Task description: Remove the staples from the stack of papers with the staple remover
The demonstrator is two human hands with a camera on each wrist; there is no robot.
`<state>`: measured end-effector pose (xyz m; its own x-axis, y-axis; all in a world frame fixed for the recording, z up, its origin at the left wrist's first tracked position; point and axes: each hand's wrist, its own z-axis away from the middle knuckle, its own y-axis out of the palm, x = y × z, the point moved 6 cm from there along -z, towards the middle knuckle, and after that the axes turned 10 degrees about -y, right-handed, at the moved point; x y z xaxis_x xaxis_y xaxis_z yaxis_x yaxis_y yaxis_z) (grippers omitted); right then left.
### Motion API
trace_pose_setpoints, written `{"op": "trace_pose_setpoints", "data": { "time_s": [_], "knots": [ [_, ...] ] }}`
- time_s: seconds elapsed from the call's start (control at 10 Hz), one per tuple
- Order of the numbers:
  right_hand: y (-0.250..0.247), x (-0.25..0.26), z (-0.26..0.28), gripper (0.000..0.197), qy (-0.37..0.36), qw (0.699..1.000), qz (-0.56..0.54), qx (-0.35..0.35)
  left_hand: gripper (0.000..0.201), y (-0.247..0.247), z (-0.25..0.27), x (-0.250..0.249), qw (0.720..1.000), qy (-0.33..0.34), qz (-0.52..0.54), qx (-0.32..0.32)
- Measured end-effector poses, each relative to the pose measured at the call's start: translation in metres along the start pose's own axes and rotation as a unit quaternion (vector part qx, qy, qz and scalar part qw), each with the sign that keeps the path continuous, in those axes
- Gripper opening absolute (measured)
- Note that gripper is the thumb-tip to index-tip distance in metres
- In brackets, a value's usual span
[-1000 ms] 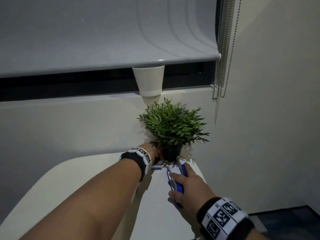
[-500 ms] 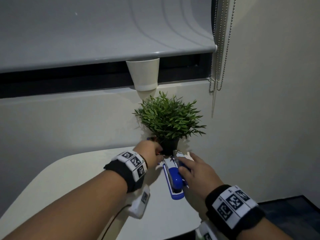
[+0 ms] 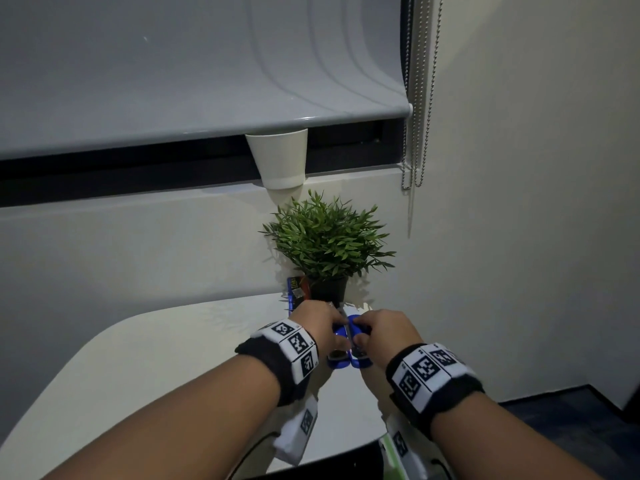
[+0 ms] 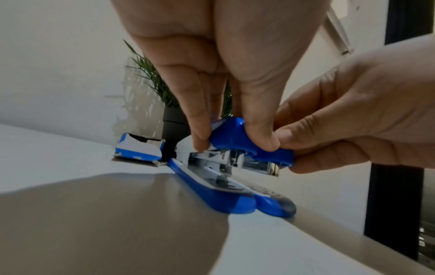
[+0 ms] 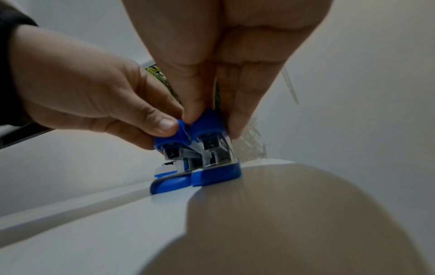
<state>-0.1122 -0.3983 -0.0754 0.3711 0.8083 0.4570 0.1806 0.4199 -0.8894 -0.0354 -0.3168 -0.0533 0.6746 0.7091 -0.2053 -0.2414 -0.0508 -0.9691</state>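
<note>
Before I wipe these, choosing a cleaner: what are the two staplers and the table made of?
Staplers: glossy blue shells with sharp highlights, likely moulded plastic; mirror-bright inner channels look like metal. Table: smooth white, faintly sheened top, perhaps laminate or painted board; unclear which.

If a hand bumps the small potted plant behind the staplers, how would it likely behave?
The potted plant probably tips easily: its foliage spreads much wider than its narrow dark pot. It likely slides too, since the table looks smooth.

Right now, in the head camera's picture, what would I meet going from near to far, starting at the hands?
Left hand and right hand gripping blue staplers → potted plant → white cup → grey blind.
</note>
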Motion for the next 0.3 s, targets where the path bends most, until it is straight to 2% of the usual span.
{"op": "trace_pose_setpoints", "data": {
  "time_s": [0.2, 0.3],
  "knots": [
    [0.0, -0.003, -0.004, 0.032, 0.009, 1.0, -0.015, -0.004, 0.049, -0.001, -0.001, -0.003, 1.0, -0.006, -0.003, 0.01],
    [-0.005, 0.001, 0.001, 0.037, 0.011, 0.999, -0.032, -0.022, 0.056, -0.001, 0.006, 0.002, 0.999, -0.004, 0.046, 0.011]
  ]
}}
